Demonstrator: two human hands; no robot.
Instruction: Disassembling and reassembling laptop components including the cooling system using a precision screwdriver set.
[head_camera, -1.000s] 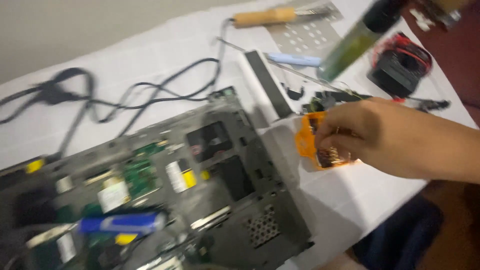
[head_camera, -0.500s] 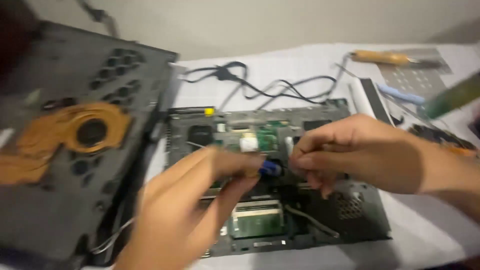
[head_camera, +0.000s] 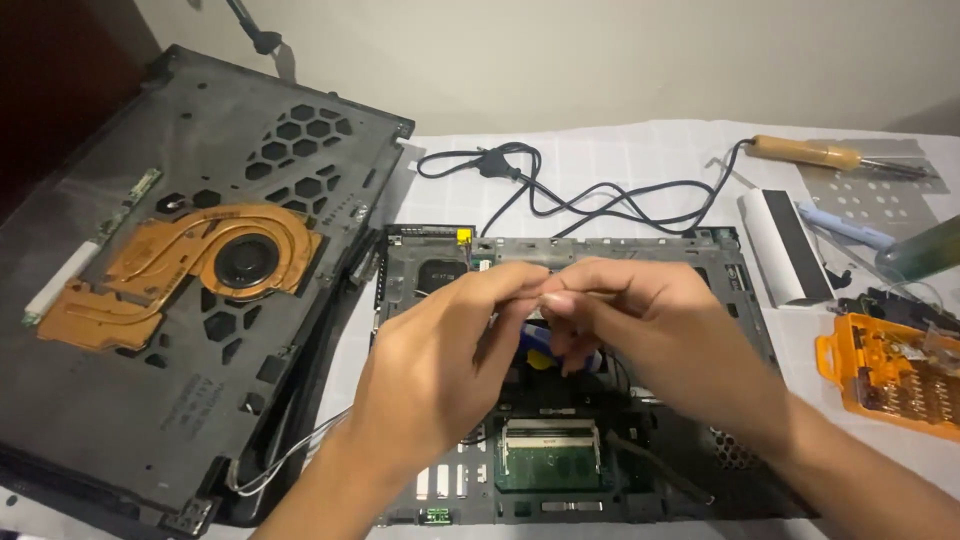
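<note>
Hands, left (head_camera: 440, 350) and right (head_camera: 650, 330), are pinching a blue-handled screwdriver (head_camera: 545, 345) over the open laptop base (head_camera: 560, 460); slipping risks gouging the board.

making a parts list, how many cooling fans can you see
1. The round fan sits inside the copper heat pipe on the black cover at left. Both hands hide part of the open laptop, so another could be covered.
</note>
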